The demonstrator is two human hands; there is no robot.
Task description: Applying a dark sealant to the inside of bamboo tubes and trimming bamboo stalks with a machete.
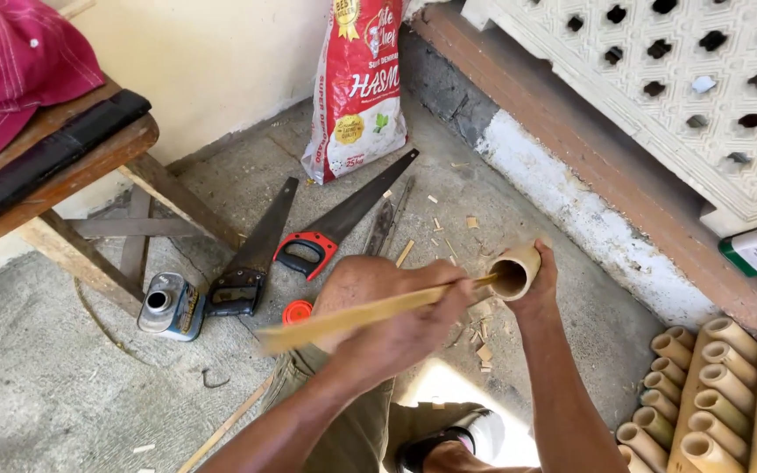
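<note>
— Where have you got room around your hands?

— Bare concrete floor to your left, open past the small metal can. Beyond your left hand, two handsaws lie fanned out, handles towards you, with an orange cap just beside them.

— And on the right?

— Tight. Your right hand sits near the wall base, and stacked bamboo tubes fill the near right corner.

— Anything higher up?

— The wooden worktop juts in at far left, its legs reaching the floor. The red-and-white sack leans on the far wall, well apart from you
</note>
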